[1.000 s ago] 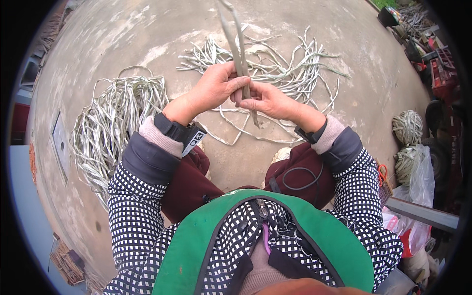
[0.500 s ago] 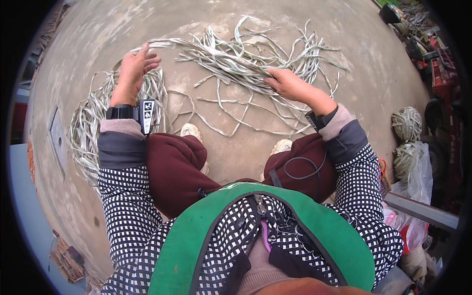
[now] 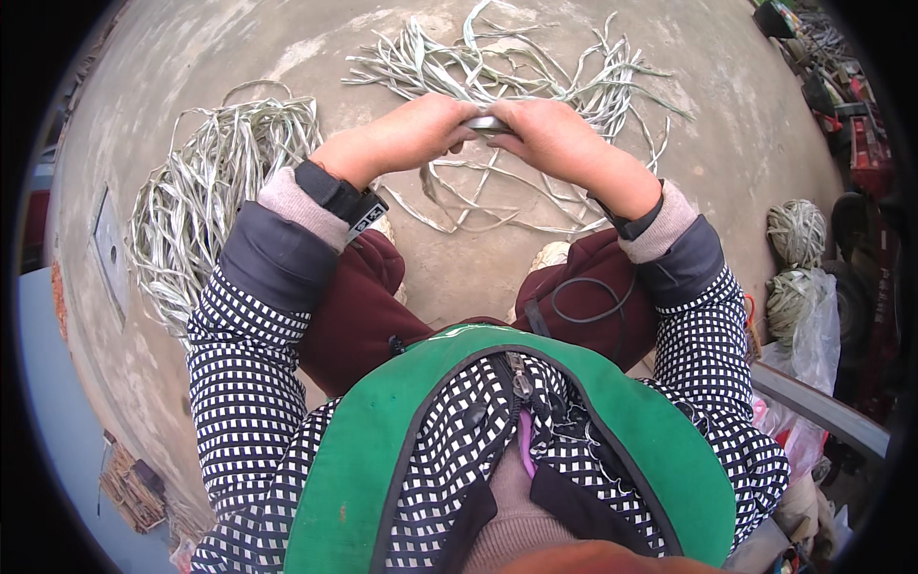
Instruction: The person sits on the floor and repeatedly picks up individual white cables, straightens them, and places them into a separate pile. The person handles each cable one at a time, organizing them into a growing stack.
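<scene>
My left hand (image 3: 421,134) and my right hand (image 3: 545,136) meet in front of me, both closed on a short stretch of pale silvery plastic strip (image 3: 488,123). Just beyond them a loose bundle of the same flat, twisted strips (image 3: 421,59) spreads over the concrete, with ends fanning to both sides. Several single strands trail beneath my hands toward my feet. To the left, a big heap of similar strips (image 3: 225,177) lies beside my left forearm. The fingertips are partly hidden, so how the strip runs between them is unclear.
Concrete floor (image 3: 316,48) surrounds the strips. At the right stand wound coils of strip (image 3: 796,232), a clear plastic bag (image 3: 813,335), a metal bar (image 3: 827,411) and dark red equipment (image 3: 870,158). A flat plate (image 3: 110,253) lies at the left.
My left hand has moved right from above the heap to meet my right hand, and its fingers have closed. My right hand has shifted slightly left and away from me.
</scene>
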